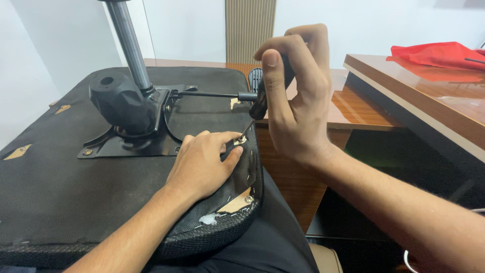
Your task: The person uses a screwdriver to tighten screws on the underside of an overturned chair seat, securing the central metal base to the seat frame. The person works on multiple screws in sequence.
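An upturned office-chair seat with black mesh fabric underside (55,177) lies across the person's lap, its black metal tilt plate and chrome gas column (132,108) standing at the left of centre. It looks bulky and stiff, the fabric edge soft and stapled, best steadied by pressing near the rim. The left hand (202,164) lies flat there, fingers pressed together beside a small screw at the seat's edge. Further right, the right hand (295,91) has its fingers wrapped round a black-handled screwdriver (257,103), tip on that screw; the handle seems light and rigid. A brown wooden surface (419,96) carries red cloth (437,54).
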